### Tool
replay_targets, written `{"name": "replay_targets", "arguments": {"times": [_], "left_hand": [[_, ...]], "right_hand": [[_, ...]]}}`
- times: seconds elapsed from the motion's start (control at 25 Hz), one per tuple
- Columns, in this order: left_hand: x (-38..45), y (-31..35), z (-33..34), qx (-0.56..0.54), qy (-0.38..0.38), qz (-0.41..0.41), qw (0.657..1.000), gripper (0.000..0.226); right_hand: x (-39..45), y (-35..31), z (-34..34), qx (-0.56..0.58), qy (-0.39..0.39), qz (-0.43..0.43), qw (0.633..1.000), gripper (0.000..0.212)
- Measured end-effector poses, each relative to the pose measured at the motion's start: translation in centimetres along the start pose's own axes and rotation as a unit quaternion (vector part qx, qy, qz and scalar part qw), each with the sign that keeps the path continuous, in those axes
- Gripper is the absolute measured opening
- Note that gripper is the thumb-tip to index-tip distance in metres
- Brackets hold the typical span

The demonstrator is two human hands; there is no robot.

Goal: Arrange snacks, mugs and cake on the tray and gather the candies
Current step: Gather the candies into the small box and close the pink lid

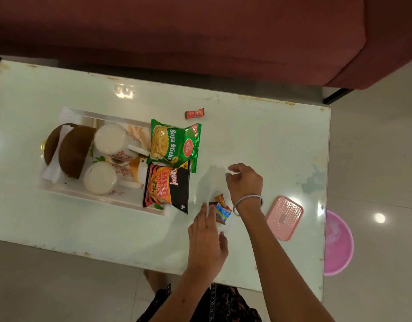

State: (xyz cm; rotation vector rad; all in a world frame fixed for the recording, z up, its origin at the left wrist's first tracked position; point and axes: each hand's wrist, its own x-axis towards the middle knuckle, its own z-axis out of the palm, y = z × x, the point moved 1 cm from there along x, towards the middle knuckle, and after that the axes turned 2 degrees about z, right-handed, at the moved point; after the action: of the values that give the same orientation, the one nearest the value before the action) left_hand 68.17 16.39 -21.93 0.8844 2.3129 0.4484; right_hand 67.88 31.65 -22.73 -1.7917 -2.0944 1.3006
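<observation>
A white tray (100, 196) holds two brown cake halves (72, 152), two white mugs (110, 139) (100, 177), a green Soya Sticks packet (174, 145) and a black-and-orange snack packet (167, 187). Just right of the tray lies a small pile of wrapped candies (221, 209), in what looks like a clear container. My left hand (206, 240) is spread flat with its fingertips against the pile's left side. Above the pile, my right hand (244, 180) pinches a small blue candy (227, 175). One red candy (194, 113) lies alone farther back.
A pink perforated lid (284, 217) lies on the white table (270, 140) right of my right wrist. A pink tub (338, 242) stands on the floor beyond the table's right edge. A maroon sofa (200, 31) runs along the far side.
</observation>
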Motion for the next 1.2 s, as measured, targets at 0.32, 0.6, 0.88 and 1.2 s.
{"name": "replay_targets", "arguments": {"times": [0.32, 0.6, 0.88, 1.2], "left_hand": [[0.8, -0.2, -0.5, 0.049, -0.001, 0.016, 0.999, 0.066], [1.8, -0.5, -0.9, 0.085, 0.002, 0.054, 0.995, 0.071], [1.6, -0.2, -1.1, 0.066, 0.001, 0.033, 0.997, 0.071], [1.2, -0.9, 0.1, -0.036, 0.028, -0.015, 0.999, 0.060]], "right_hand": [[8.4, -3.0, 3.6, -0.232, -0.116, -0.131, 0.957, 0.058], [12.7, -7.5, 7.0, -0.381, -0.166, -0.268, 0.869, 0.088], [14.3, -8.8, 7.4, -0.371, -0.151, -0.284, 0.871, 0.059], [10.5, -5.8, 5.2, -0.333, -0.103, -0.222, 0.911, 0.026]]}}
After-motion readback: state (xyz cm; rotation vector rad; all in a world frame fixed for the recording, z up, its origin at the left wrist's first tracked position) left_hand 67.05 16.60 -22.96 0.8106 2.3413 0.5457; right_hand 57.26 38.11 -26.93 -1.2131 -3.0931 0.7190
